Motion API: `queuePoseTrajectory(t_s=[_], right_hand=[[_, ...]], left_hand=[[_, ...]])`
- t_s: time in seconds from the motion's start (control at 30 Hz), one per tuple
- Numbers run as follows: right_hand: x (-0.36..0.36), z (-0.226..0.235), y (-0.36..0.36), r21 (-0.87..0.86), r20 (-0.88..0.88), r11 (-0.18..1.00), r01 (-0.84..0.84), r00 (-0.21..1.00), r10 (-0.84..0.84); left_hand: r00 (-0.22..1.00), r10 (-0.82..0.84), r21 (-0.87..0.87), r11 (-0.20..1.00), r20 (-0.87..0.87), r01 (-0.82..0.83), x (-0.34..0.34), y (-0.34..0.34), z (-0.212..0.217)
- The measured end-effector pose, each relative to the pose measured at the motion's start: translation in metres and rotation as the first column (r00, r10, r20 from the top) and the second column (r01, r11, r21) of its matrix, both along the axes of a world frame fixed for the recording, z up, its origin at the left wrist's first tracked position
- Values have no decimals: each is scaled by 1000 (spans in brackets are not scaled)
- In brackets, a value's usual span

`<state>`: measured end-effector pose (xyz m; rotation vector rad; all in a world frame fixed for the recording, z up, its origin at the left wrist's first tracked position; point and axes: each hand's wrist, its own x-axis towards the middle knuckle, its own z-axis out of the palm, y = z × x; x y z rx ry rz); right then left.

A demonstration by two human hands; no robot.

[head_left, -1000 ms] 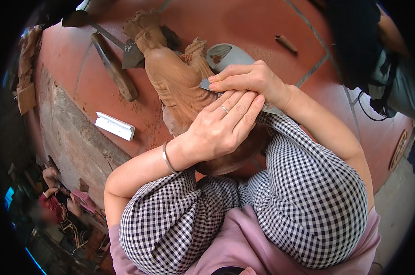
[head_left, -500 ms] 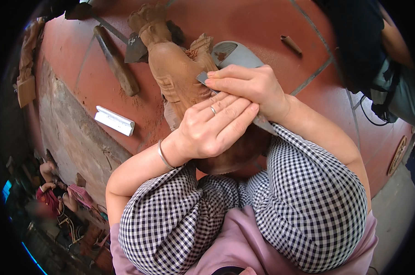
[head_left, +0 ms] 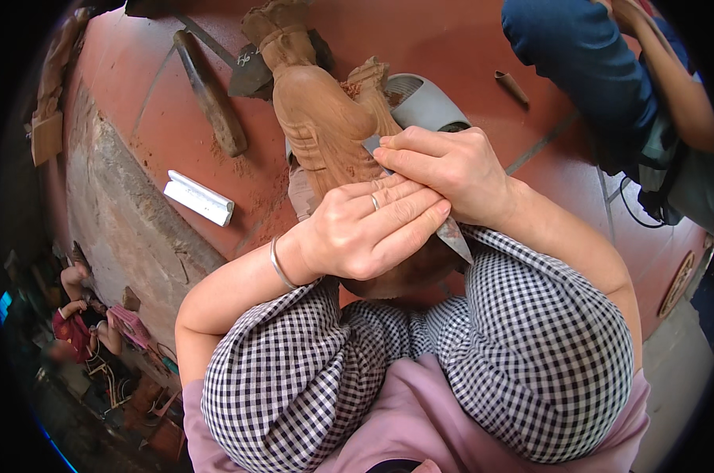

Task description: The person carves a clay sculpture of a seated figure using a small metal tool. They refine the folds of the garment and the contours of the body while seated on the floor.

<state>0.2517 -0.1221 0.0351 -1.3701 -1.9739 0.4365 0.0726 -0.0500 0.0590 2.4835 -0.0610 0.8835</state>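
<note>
A brown carved wooden figure (head_left: 314, 118) lies tilted away from me, between my knees and the floor ahead, with folds cut into its surface. A flat metal carving chisel (head_left: 455, 240) crosses under my hands; one end shows below my left fingers and a bit of blade peeks out by my right fingertips against the wood. My right hand (head_left: 450, 167) is closed round the chisel near the blade. Over its shank lies my left hand (head_left: 379, 227), fingers pressed together and overlapping the right. The middle of the chisel is hidden.
Left of the figure lie a wooden club (head_left: 209, 94) and a white angular block (head_left: 198, 198). A grey plastic container (head_left: 428, 106) stands behind my right hand. A curved brown piece (head_left: 512, 88) lies on red tiles. Another person's knee (head_left: 581, 59) is at far right.
The carved figure appears slightly further right in view. My right hand has shifted a little right and down, and more of the chisel's lower end shows. The other person's blue-clad leg has come further in.
</note>
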Motion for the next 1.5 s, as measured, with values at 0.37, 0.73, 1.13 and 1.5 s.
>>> queuePoseTrajectory(t_s=[0.37,0.73,1.13,1.5], right_hand=[[-3,3,6,82,25,997,12,1000,-14],[-1,8,4,6,-20,1000,16,1000,-16],[-2,-6,6,24,-151,994,104,984,-99],[10,-10,-10,62,-156,994,85,985,-75]], left_hand=[[999,-3,-7,1000,32,3,-3,4,1],[999,-1,10,1000,40,1,-1,4,2],[997,70,32,997,43,-71,11,1,-3],[995,-93,-81,992,33,95,-9,7,-11]])
